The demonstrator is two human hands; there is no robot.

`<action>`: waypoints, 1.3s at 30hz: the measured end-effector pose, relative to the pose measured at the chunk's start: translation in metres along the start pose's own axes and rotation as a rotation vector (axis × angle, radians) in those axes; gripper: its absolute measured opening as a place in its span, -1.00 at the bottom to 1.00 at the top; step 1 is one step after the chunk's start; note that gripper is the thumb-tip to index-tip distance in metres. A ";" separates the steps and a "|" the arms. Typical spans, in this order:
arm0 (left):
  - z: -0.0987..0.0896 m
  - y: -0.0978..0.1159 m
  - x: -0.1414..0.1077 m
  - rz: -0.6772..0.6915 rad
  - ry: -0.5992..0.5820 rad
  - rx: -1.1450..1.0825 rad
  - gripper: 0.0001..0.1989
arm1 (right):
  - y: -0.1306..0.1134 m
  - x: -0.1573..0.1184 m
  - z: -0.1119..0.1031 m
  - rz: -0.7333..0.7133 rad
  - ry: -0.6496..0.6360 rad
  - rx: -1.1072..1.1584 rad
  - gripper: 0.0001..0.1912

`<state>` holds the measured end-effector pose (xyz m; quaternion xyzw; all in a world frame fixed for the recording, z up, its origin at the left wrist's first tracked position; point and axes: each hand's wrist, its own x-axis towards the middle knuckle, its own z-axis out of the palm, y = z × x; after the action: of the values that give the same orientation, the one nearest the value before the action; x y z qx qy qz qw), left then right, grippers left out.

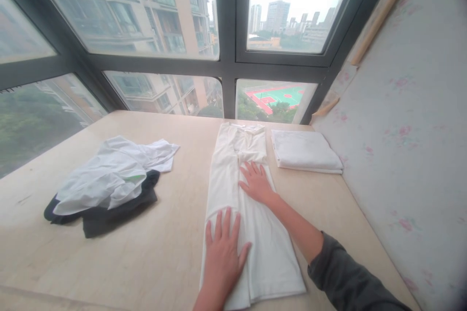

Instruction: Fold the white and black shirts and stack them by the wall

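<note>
A pair of white trousers (223, 175) lies flat and lengthwise on the pale surface, its waistband at the far end by the window and its legs toward me. My left hand (224, 248) rests on the lower part of the trousers, palm down with the fingers spread. Farther up, my right hand (257, 182) lies flat on the cloth below the waist, fingers apart. Neither hand grips anything. The hem of the right-hand leg fans out toward the near right.
A folded white cloth (304, 150) lies right of the trousers, near the flowered wall (404, 155). Crumpled white clothing (109, 170) sits over a dark garment (120, 214) on the left. Dark window frames (228, 48) border the far side of the pale surface (168, 252).
</note>
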<state>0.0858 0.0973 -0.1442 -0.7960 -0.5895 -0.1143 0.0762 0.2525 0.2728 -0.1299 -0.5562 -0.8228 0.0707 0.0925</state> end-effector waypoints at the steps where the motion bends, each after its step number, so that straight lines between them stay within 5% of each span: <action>1: 0.001 -0.002 0.005 -0.007 -0.009 -0.004 -0.38 | 0.000 0.004 -0.002 0.005 -0.005 0.004 -0.39; 5: 0.002 -0.003 0.017 -0.022 -0.036 -0.018 -0.39 | -0.001 0.013 -0.009 0.032 -0.022 0.026 -0.41; 9: -0.003 -0.002 0.010 0.008 -0.043 -0.027 -0.39 | -0.004 -0.008 -0.012 0.050 -0.017 0.045 -0.43; 19: -0.046 -0.008 -0.049 0.288 0.080 -0.040 -0.52 | -0.010 -0.172 -0.027 -0.125 0.092 0.181 -0.48; 25: -0.049 -0.009 -0.077 0.402 0.092 -0.095 -0.61 | -0.038 -0.242 -0.032 -0.190 0.059 0.314 -0.55; 39: -0.060 0.016 -0.073 0.172 0.089 -0.448 -0.82 | -0.051 -0.247 -0.017 -0.187 0.255 0.414 -0.76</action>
<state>0.0755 0.0097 -0.1060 -0.8346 -0.4754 -0.2702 -0.0670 0.3000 0.0248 -0.1205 -0.4516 -0.8203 0.1579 0.3135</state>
